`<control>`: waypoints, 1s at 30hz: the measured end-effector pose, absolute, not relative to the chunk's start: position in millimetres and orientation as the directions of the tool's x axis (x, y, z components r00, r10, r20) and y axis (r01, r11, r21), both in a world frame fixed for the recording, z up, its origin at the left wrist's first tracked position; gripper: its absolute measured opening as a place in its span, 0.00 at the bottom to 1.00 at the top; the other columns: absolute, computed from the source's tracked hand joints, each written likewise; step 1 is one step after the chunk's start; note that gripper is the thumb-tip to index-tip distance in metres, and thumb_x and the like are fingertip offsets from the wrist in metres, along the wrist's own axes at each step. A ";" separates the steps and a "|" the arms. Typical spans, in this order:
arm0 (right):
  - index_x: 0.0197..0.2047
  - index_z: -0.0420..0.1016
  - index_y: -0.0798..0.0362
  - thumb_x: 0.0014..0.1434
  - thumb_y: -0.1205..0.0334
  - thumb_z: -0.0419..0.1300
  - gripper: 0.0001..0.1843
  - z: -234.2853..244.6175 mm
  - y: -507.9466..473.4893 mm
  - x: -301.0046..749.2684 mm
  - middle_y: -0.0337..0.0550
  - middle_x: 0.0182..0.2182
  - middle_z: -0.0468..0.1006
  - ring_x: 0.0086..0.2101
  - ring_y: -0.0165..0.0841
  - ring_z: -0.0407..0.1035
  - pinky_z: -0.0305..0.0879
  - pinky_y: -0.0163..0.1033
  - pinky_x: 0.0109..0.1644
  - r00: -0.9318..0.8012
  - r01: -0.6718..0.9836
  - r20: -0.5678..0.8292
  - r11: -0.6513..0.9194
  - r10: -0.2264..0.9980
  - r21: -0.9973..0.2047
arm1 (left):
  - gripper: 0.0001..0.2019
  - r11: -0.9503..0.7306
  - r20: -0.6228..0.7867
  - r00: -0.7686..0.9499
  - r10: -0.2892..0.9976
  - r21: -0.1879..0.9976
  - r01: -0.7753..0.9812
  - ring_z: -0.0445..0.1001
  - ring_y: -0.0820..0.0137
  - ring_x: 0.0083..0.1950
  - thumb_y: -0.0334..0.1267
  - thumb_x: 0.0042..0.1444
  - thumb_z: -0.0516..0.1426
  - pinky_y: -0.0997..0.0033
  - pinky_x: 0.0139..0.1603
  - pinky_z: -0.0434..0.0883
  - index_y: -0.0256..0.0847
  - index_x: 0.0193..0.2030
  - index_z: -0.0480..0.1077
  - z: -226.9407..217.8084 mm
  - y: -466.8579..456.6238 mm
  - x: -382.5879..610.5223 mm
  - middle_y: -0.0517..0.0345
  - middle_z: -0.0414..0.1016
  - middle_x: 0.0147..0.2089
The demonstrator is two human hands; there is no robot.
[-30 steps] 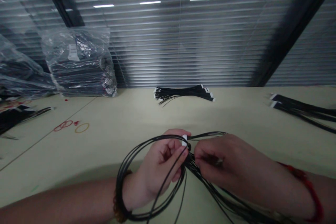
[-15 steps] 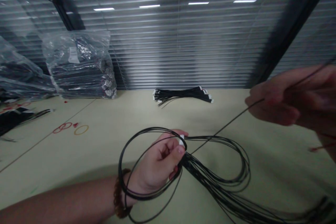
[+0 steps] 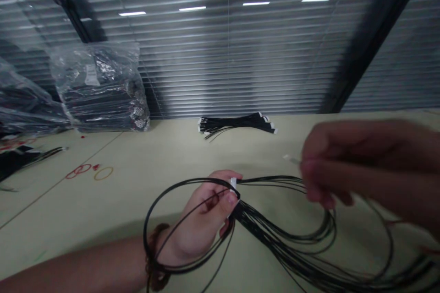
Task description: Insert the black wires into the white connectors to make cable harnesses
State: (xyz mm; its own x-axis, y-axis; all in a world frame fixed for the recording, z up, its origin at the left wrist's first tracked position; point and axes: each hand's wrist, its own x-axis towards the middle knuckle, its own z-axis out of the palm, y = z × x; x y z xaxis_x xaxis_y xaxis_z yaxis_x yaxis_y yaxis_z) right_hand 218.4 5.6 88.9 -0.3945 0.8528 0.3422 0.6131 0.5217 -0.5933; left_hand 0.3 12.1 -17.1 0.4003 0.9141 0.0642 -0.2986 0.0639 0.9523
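The left hand [image 3: 201, 229] holds a bundle of black wires [image 3: 256, 229] near the middle of the tabletop [image 3: 165, 155], with its thumb and fingers pressed close together. A small white plug [image 3: 233, 184] pokes up by the tip of the thumb. Some of the wires bend into a big round loop [image 3: 182, 184] on the left side, and this loop hangs in front of the left wrist and its brown bead bracelet [image 3: 160, 279]. More wires curl out to the right in a second loop [image 3: 275, 178], which goes partly behind the right hand [image 3: 357, 165]. The rest of the bundle runs down to the bottom right corner. The right hand is up high on the right and looks blurry. Its fingers are squeezed together on a thin wire, and a pale tip [image 3: 286, 157] sticks out to the left of them. At the back of the tabletop lies a flat pile of short black wires [image 3: 237, 122] with white ends. On the left are red rubber bands [image 3: 78, 170] and, just beside them, a yellow rubber band [image 3: 103, 173]. Behind these stands a clear plastic bag [image 3: 99, 100] full of dark wires, with another clear bag [image 3: 27, 105] next to it. Gray window blinds [image 3: 282, 64] fill the back.
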 end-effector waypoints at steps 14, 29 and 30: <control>0.26 0.65 0.55 0.60 0.66 0.51 0.11 46.0 -0.4 185.1 0.35 0.20 0.67 0.21 0.24 0.57 0.46 0.34 0.26 -0.591 0.693 0.391 0.692 0.706 -0.201 | 0.12 -0.023 0.116 0.487 0.866 0.981 -0.193 0.55 0.85 0.19 0.45 0.56 0.55 0.84 0.17 0.57 0.46 0.45 0.63 -12.4 7.8 -1.9 0.67 0.58 0.29; 0.29 0.67 0.53 0.59 0.67 0.52 0.07 43.6 -2.9 182.4 0.35 0.23 0.70 0.23 0.28 0.62 0.51 0.35 0.27 -0.637 0.693 0.407 0.717 0.655 -0.071 | 0.13 0.022 0.052 0.509 0.859 0.990 -0.139 0.55 0.84 0.18 0.44 0.54 0.58 0.83 0.15 0.54 0.40 0.42 0.66 -7.4 9.1 -1.9 0.64 0.62 0.27; 0.31 0.68 0.53 0.55 0.67 0.55 0.02 45.4 -1.2 185.0 0.37 0.24 0.71 0.24 0.29 0.63 0.51 0.36 0.27 -0.633 0.716 0.422 0.698 0.649 0.000 | 0.13 0.029 0.052 0.493 0.869 0.987 -0.155 0.54 0.84 0.17 0.45 0.54 0.58 0.83 0.15 0.53 0.40 0.43 0.66 -9.0 10.3 -1.5 0.65 0.62 0.26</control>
State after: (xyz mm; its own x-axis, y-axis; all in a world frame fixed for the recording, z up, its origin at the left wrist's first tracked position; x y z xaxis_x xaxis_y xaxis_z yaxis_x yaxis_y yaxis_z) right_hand 185.0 -1.2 45.4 -0.6332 0.6491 0.4216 0.7159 0.6982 0.0003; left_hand -1.5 10.3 -9.0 0.4927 0.8686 0.0523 -0.1551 0.0285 0.9875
